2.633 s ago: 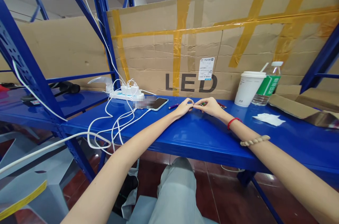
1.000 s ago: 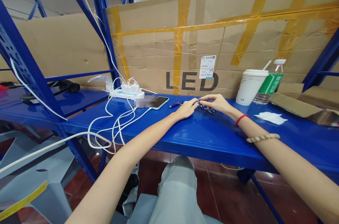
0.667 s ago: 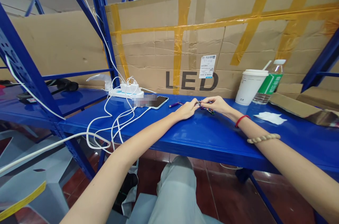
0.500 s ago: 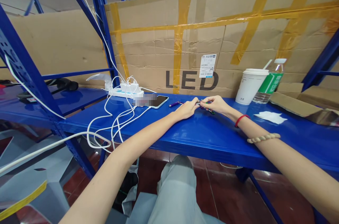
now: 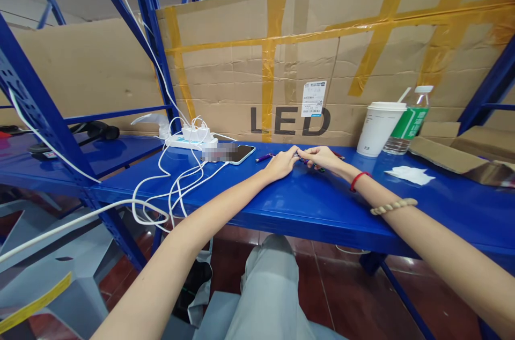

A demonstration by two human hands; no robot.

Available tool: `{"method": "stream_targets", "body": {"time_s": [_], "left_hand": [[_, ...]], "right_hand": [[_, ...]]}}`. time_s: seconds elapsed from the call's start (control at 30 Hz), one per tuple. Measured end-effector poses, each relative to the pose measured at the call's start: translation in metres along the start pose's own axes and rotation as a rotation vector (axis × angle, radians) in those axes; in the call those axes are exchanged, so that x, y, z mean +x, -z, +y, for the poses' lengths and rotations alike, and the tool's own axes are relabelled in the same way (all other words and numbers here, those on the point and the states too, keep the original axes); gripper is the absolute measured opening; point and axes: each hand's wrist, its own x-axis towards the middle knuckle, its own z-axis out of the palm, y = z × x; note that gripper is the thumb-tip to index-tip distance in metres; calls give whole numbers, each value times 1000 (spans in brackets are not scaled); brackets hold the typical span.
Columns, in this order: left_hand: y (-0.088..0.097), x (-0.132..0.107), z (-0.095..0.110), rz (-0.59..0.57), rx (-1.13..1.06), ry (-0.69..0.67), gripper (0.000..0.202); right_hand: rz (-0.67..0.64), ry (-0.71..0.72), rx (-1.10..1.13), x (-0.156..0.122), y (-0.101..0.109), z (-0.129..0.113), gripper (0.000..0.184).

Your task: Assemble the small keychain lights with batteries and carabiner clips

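Observation:
My left hand (image 5: 282,164) rests on the blue shelf, its fingers closed. Facing it, my right hand (image 5: 321,156) pinches with thumb and fingers, and the fingertips of both hands meet around a small silvery part (image 5: 296,154). What that part belongs to is mostly hidden. A slim purple pen-like piece (image 5: 264,157) shows left of my left hand, its other end out of sight behind the hand. Below my right hand peeks a dark piece with a green end (image 5: 321,169), and a thin red piece (image 5: 338,156) shows just behind that hand.
A phone (image 5: 243,154) and a white power strip (image 5: 191,140) with looping cables lie left. To the right are a white paper cup (image 5: 378,131), a green-labelled bottle (image 5: 412,123), a crumpled tissue (image 5: 410,174) and an open carton (image 5: 446,155). A large cardboard box (image 5: 225,77) stands behind.
My right hand has shifted slightly left and turned, its fingers now closer to my left fingertips. The red piece behind it has come into view. The left hand has barely moved.

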Motion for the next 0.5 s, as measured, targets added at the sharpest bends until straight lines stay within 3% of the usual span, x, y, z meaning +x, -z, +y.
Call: {"method": "stream_targets", "body": {"time_s": [0.17,0.23,0.3,0.5], "left_hand": [[-2,4,-4,44,-73,50,24],[-2,5,-4,49,-76,76,25],[-1,5,-3,40,-70,106,27],[-4,5,-8,-37,-112,35,26]], "right_hand": [[75,124,-126,7,3,4,50],[110,206,-96,10,6,6,50],[64,248,-21,11,9,8,51],[-80,143,61,10,16,14,51]]}}
